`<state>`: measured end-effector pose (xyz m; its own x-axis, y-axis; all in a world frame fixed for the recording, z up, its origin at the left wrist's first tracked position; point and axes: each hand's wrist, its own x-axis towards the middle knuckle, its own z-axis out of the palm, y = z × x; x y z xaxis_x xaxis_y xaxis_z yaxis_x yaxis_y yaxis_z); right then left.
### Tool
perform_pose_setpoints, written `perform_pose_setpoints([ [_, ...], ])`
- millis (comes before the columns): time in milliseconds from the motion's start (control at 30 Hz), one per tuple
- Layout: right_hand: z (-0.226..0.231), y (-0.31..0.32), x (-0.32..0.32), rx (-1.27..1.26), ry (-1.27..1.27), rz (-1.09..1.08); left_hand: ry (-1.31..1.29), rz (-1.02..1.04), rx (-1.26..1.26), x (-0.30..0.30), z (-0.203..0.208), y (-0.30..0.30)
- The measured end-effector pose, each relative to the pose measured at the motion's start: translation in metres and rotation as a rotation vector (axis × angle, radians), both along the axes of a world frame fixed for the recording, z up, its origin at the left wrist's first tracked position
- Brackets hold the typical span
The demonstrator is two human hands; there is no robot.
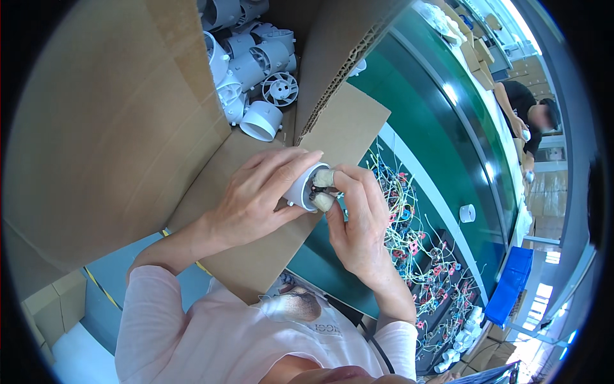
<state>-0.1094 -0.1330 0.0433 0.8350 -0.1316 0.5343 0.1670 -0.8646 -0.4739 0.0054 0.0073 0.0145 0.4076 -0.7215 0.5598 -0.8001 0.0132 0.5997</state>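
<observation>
Currently left hand point(259, 191) holds cylinder point(298, 191), right hand point(358, 214) at rim point(317, 166), near flap edge point(279, 258).

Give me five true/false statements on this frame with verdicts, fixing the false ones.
1. The left-hand grip holds a white cylindrical housing. True.
2. The right-hand grip is inside the cardboard box. False: the right-hand grip is at the housing's open end.
3. The cardboard box contains several white cylindrical parts. True.
4. The plastic bin at right is red. False: the plastic bin is blue.
5. Wired parts lie right of the hands. True.
</observation>
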Motion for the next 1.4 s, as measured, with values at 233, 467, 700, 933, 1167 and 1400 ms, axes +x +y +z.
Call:
perform_pose_setpoints([
  [233,0.0,0.008,0.007,-0.06,0.039,-0.077,0.054,-0.008,-0.042,0.0,-0.006,-0.002],
  [467,-0.004,0.003,0.009,0.236,0.173,-0.049,0.287,-0.059,-0.085,0.001,-0.01,-0.003],
  [700,-0.006,0.0,0.011,0.403,0.238,-0.019,0.214,-0.042,-0.097,0.002,-0.009,-0.005],
  [933,-0.017,-0.014,0.009,0.473,0.26,0.009,0.271,-0.079,0.037,0.0,-0.011,-0.01],
  [1167,-0.035,-0.161,-0.013,0.568,0.061,-0.394,-0.269,0.294,0.244,0.024,0.003,0.001],
  [1400,-0.074,-0.249,-0.015,-0.024,0.122,-0.718,-0.653,0.4,0.488,0.048,-0.011,-0.031],
])
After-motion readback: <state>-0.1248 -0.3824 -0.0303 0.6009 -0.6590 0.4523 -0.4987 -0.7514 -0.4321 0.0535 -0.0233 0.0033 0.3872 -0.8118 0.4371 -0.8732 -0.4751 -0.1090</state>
